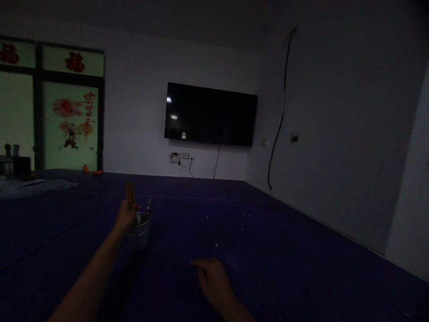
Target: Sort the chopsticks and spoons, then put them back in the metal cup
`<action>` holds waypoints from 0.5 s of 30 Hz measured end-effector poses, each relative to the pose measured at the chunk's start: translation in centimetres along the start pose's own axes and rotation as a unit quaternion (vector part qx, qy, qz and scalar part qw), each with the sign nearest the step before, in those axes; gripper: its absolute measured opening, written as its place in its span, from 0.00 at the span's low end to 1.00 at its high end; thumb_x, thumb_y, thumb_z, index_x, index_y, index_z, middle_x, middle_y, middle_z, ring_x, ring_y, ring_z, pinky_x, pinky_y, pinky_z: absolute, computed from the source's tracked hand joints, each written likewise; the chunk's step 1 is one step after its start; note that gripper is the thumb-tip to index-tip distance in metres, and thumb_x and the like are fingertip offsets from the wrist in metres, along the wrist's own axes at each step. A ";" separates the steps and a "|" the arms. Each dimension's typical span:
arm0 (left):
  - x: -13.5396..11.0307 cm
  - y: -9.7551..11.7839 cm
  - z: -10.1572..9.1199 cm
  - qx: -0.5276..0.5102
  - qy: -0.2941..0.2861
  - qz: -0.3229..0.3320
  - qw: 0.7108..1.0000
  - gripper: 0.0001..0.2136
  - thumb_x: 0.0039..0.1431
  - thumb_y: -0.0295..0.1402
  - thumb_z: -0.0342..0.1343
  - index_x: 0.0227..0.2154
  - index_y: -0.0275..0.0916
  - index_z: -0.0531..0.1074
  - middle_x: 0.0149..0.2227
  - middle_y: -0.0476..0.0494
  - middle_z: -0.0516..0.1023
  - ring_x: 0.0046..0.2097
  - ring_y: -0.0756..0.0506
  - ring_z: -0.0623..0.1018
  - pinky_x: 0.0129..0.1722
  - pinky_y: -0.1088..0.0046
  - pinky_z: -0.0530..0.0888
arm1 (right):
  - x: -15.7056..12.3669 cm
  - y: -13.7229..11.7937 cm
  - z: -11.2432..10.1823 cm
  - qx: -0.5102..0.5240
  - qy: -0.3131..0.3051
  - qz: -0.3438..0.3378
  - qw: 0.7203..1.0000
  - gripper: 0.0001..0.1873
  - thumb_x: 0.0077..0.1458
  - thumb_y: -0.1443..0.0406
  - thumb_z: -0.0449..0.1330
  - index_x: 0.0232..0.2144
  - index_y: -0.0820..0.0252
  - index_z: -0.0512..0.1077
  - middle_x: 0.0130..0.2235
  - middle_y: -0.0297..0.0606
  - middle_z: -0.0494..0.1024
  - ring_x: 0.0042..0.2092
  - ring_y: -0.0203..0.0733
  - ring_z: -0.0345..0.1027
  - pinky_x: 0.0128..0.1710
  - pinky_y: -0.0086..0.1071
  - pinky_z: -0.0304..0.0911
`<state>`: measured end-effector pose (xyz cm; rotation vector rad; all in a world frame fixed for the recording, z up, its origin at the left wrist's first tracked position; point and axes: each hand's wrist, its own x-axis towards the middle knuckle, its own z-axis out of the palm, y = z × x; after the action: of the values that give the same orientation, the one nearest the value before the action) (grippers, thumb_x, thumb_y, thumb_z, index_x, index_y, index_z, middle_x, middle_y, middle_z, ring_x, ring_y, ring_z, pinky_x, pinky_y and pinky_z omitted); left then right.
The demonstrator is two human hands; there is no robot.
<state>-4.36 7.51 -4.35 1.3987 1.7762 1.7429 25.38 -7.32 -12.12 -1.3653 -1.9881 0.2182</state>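
My left hand [126, 215] is closed around a bundle of wooden chopsticks [130, 192], whose upper ends stick up above my fist. It is over the left rim of a light-coloured cup [138, 239] that stands upright on the dark blue surface [181, 232]. A white handle [138, 218] and a thin metal utensil [148, 205] poke out of the cup; their lower parts are hidden inside it. My right hand [214, 281] is low over the surface, to the right of the cup. Its index finger stretches out to the left, the other fingers are partly hidden, and nothing shows in it.
Small white scraps [216, 245] are scattered on the surface. Clear plastic sheeting [30, 188] and small orange objects [97, 172] lie at the far left. A television [211, 114] hangs on the back wall, and a black cable [279, 129] runs down the right wall.
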 end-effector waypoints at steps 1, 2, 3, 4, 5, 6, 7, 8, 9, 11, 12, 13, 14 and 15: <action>0.0 0.2 -0.2 -0.005 0.001 0.004 1.000 0.03 0.48 0.28 0.49 0.27 0.42 0.62 0.24 0.52 0.70 0.31 0.45 0.76 0.29 0.72 0.71 | 0.0 -0.1 0.0 0.001 -0.001 0.000 1.000 0.23 0.50 0.74 0.48 0.42 0.54 0.77 0.40 0.38 0.80 0.41 0.41 0.74 0.44 0.32 0.64; -0.1 0.5 -0.4 -0.009 0.001 0.007 1.000 0.03 0.49 0.28 0.49 0.28 0.41 0.62 0.24 0.51 0.70 0.32 0.45 0.76 0.29 0.72 0.71 | 0.0 -0.2 -0.1 0.004 -0.004 -0.002 1.000 0.23 0.50 0.74 0.48 0.42 0.54 0.76 0.40 0.38 0.80 0.40 0.41 0.74 0.44 0.32 0.64; -0.1 0.9 -0.6 -0.015 0.004 0.013 1.000 0.03 0.49 0.29 0.49 0.28 0.41 0.63 0.25 0.51 0.71 0.32 0.45 0.76 0.30 0.72 0.71 | 0.0 -0.2 -0.1 0.008 -0.007 -0.006 1.000 0.23 0.50 0.74 0.48 0.42 0.54 0.76 0.40 0.37 0.80 0.40 0.41 0.74 0.43 0.32 0.64; -0.2 1.3 -0.9 -0.023 0.007 0.020 1.000 0.03 0.49 0.29 0.49 0.29 0.41 0.63 0.25 0.50 0.71 0.33 0.45 0.76 0.31 0.72 0.71 | 0.0 -0.3 -0.2 0.011 -0.010 -0.008 1.000 0.23 0.50 0.74 0.48 0.42 0.54 0.76 0.40 0.37 0.80 0.40 0.41 0.74 0.43 0.32 0.65; -0.4 1.8 -1.2 -0.032 0.012 0.028 0.999 0.04 0.49 0.30 0.48 0.30 0.41 0.64 0.26 0.50 0.72 0.34 0.45 0.76 0.32 0.72 0.71 | 0.0 -0.4 -0.2 0.014 -0.012 -0.010 1.000 0.24 0.50 0.75 0.48 0.42 0.54 0.76 0.40 0.37 0.80 0.40 0.40 0.74 0.43 0.32 0.65; -0.6 2.4 -1.6 -0.050 0.024 0.038 0.998 0.05 0.49 0.30 0.49 0.31 0.40 0.64 0.27 0.50 0.73 0.34 0.44 0.76 0.33 0.71 0.72 | 0.0 -0.4 -0.2 0.016 -0.013 -0.012 1.000 0.24 0.50 0.75 0.48 0.42 0.54 0.76 0.40 0.37 0.80 0.40 0.40 0.74 0.43 0.31 0.65; -0.8 3.0 -1.9 -0.060 0.033 0.045 0.997 0.06 0.49 0.31 0.49 0.32 0.40 0.64 0.27 0.50 0.73 0.35 0.44 0.76 0.33 0.71 0.72 | 0.0 -0.4 -0.3 0.017 -0.014 -0.015 1.000 0.24 0.50 0.75 0.48 0.42 0.54 0.76 0.40 0.37 0.80 0.40 0.40 0.74 0.43 0.31 0.65; -1.0 3.8 -2.4 -0.068 0.041 0.051 0.996 0.07 0.50 0.32 0.49 0.34 0.40 0.64 0.28 0.50 0.73 0.35 0.44 0.76 0.33 0.71 0.72 | 0.1 -0.4 -0.3 0.019 -0.015 -0.017 1.000 0.24 0.50 0.75 0.48 0.43 0.53 0.76 0.41 0.36 0.80 0.40 0.40 0.74 0.43 0.31 0.65; -1.2 4.5 -2.8 -0.076 0.051 0.057 0.994 0.08 0.51 0.32 0.48 0.35 0.40 0.64 0.29 0.50 0.73 0.35 0.45 0.76 0.34 0.71 0.72 | 0.1 -0.3 -0.2 0.019 -0.014 -0.019 1.000 0.24 0.51 0.75 0.48 0.43 0.53 0.76 0.41 0.36 0.80 0.40 0.39 0.74 0.43 0.30 0.65; -1.4 6.0 -3.8 -0.108 0.074 0.074 0.989 0.09 0.52 0.32 0.48 0.37 0.39 0.63 0.29 0.50 0.72 0.35 0.46 0.75 0.33 0.72 0.72 | 0.1 -0.1 -0.1 0.021 -0.013 -0.024 0.999 0.23 0.51 0.74 0.48 0.43 0.53 0.76 0.41 0.36 0.80 0.40 0.39 0.74 0.44 0.30 0.65; -1.4 6.6 -4.4 -0.125 0.082 0.079 0.986 0.10 0.52 0.31 0.48 0.39 0.39 0.62 0.29 0.51 0.71 0.34 0.47 0.75 0.32 0.74 0.71 | 0.1 0.0 0.0 0.020 -0.012 -0.025 0.999 0.23 0.51 0.74 0.48 0.43 0.53 0.76 0.41 0.36 0.80 0.41 0.39 0.74 0.44 0.30 0.65; -1.4 7.1 -5.1 -0.138 0.080 0.081 0.984 0.11 0.52 0.29 0.47 0.40 0.38 0.62 0.28 0.52 0.70 0.32 0.48 0.75 0.31 0.76 0.71 | 0.1 0.1 0.1 0.018 -0.012 -0.025 0.999 0.23 0.51 0.74 0.48 0.43 0.54 0.76 0.40 0.36 0.80 0.40 0.39 0.74 0.44 0.30 0.65; -1.1 7.4 -5.8 -0.146 0.087 0.083 0.982 0.12 0.52 0.27 0.47 0.41 0.38 0.62 0.28 0.52 0.69 0.31 0.50 0.74 0.30 0.77 0.71 | 0.2 0.2 0.1 0.016 -0.013 -0.024 1.000 0.23 0.51 0.74 0.48 0.43 0.54 0.76 0.40 0.36 0.80 0.40 0.39 0.75 0.43 0.30 0.65; -0.8 7.4 -6.5 -0.143 0.092 0.083 0.982 0.12 0.51 0.26 0.47 0.41 0.38 0.62 0.28 0.53 0.69 0.29 0.51 0.74 0.30 0.78 0.71 | 0.2 0.3 0.2 0.014 -0.015 -0.024 1.000 0.24 0.51 0.74 0.48 0.43 0.54 0.76 0.40 0.36 0.80 0.40 0.39 0.75 0.43 0.30 0.65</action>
<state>-5.77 1.50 3.37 1.3315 1.4505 2.1780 25.44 -6.99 -12.32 -1.3033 -2.0319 0.2439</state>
